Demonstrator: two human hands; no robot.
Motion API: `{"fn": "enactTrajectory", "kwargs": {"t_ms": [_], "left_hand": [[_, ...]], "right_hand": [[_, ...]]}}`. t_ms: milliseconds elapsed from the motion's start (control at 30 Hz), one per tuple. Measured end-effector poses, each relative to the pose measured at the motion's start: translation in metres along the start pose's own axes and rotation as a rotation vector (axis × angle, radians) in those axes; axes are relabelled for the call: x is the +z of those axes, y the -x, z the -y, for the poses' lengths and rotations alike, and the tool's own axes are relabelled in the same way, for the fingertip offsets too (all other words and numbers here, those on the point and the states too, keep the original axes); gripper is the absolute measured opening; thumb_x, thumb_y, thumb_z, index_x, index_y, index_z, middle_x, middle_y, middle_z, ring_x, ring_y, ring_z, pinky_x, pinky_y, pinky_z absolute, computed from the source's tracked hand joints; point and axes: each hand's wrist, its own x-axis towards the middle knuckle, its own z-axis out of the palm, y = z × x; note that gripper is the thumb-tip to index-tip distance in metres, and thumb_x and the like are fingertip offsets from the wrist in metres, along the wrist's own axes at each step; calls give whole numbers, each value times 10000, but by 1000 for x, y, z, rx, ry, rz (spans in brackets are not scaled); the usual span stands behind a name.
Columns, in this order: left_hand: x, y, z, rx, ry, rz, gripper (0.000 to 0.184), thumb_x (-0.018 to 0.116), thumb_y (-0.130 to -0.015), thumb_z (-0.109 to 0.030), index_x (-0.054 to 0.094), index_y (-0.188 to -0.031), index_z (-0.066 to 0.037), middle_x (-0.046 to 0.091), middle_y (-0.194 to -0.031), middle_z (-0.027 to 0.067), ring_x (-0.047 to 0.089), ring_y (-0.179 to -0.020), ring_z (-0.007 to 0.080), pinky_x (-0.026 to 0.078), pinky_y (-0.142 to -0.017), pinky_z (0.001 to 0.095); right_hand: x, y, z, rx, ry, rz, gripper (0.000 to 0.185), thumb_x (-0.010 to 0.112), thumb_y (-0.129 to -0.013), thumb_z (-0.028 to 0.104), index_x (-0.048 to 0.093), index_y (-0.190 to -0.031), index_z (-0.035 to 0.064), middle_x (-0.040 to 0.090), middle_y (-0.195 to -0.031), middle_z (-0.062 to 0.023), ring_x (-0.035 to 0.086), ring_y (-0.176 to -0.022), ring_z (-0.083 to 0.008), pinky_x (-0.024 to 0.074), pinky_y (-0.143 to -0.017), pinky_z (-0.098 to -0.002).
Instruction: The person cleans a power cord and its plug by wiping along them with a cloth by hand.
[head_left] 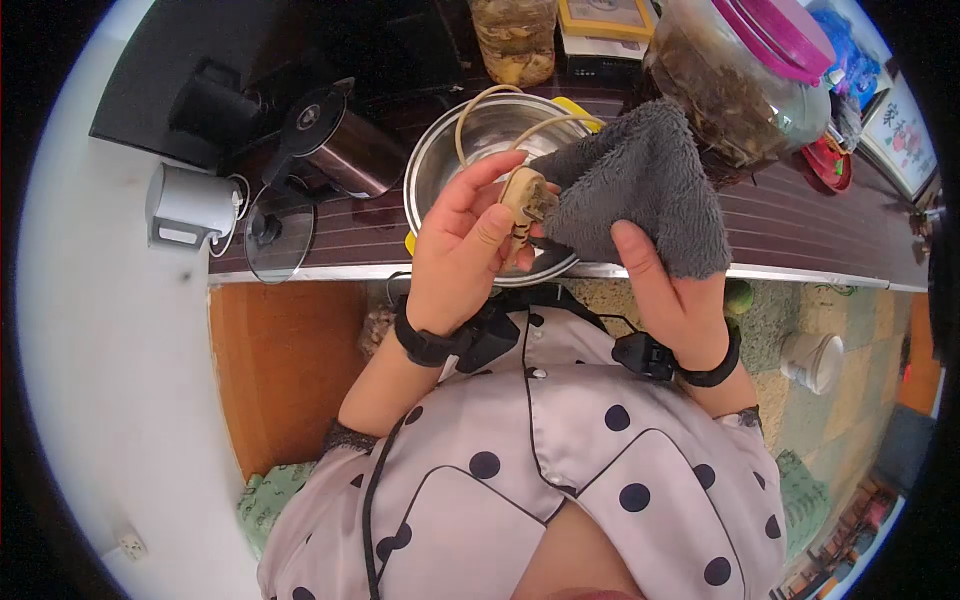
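Note:
My left hand (462, 240) is closed around a beige plug-like piece (521, 200), whose pale cord loops up over the steel pot (430, 160). My right hand (668, 295) grips a dark grey fluffy cloth (640, 190), thumb on top and its other fingers hidden beneath. The cloth's left edge lies close beside the beige piece; whether they touch is unclear. Both hands are above the near edge of the dark counter (780, 235), in front of the pot with yellow handles.
A kettle (345, 150) and a glass lid (280, 240) stand left of the pot. Behind it is a jar (515, 40) with pale contents. A large pink-lidded jar (740, 90) is at the right. A white bucket (812, 362) sits on the floor.

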Motion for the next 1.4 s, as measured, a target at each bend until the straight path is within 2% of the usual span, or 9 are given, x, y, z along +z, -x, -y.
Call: {"fn": "enactTrajectory", "kwargs": {"t_ms": [33, 267, 433, 733, 867, 1033, 1167, 1333, 1400], "left_hand": [[1, 1, 0, -1, -14, -10, 403, 471, -921, -118, 382, -1303, -28, 558, -1114, 135, 553, -818, 121, 484, -617, 216], [1, 2, 2, 2, -55, -17, 428, 482, -913, -103, 365, -1316, -23, 540, -1092, 104, 573, -869, 139, 510, -642, 229], [3, 0, 1, -28, -62, 5, 444, 504, -903, -95, 364, -1319, -28, 536, -1096, 104, 571, -871, 140, 522, -652, 239], [10, 1, -2, -87, -132, 37, 466, 523, -888, -54, 372, -1328, -31, 536, -1083, 97, 564, -874, 130, 538, -647, 242], [10, 2, -2, -123, -126, 32, 480, 521, -888, -50, 363, -1341, -28, 537, -1054, 80, 562, -839, 124, 536, -611, 239], [10, 3, -2, -143, -125, 3, 468, 533, -887, -64, 383, -1329, -18, 543, -1022, 72, 562, -813, 118, 524, -569, 233], [14, 3, 2, -159, -154, -40, 421, 546, -887, -88, 440, -1283, 6, 566, -957, 59, 563, -772, 103, 509, -536, 217], [13, 5, 5, -211, -206, -2, 332, 558, -886, -122, 509, -1168, 45, 587, -890, 65, 570, -718, 100, 494, -508, 209], [13, 6, 5, -226, -255, 35, 307, 561, -888, -150, 530, -1115, 54, 597, -856, 76, 575, -709, 106, 490, -499, 210]], "right_hand": [[2, -1, 0, -21, -18, -13, 329, 602, -821, 63, 528, -1120, -54, 602, -1012, -173, 580, -919, -314, 432, -837, -344], [-5, -6, -4, 34, 136, -82, 330, 677, -758, 70, 577, -1061, -16, 618, -982, -152, 597, -874, -305, 454, -803, -338], [-26, -14, 9, -205, 340, 32, 281, 750, -679, 66, 645, -932, 2, 647, -934, -99, 609, -868, -241, 455, -817, -321], [-29, -18, 20, -367, 561, 156, 283, 730, -702, 135, 650, -968, 84, 635, -997, -48, 599, -928, -242, 441, -870, -373], [-17, -28, 10, -376, 421, 151, 272, 713, -724, 168, 641, -970, 77, 631, -979, -65, 603, -893, -258, 464, -819, -368], [-14, -45, 3, -220, 379, 316, 228, 653, -767, 222, 617, -904, 43, 600, -858, -131, 576, -778, -324, 478, -673, -382], [-20, -48, 6, -176, 523, 453, 235, 625, -788, 220, 592, -887, 10, 593, -813, -151, 580, -757, -331, 475, -657, -382], [-28, -58, 14, -374, 625, 684, 216, 608, -756, 183, 568, -792, -26, 585, -744, -168, 588, -721, -330, 478, -637, -390], [-31, -63, 19, -305, 654, 802, 243, 620, -750, 195, 574, -859, -17, 583, -789, -173, 574, -756, -343, 471, -669, -390]]}}
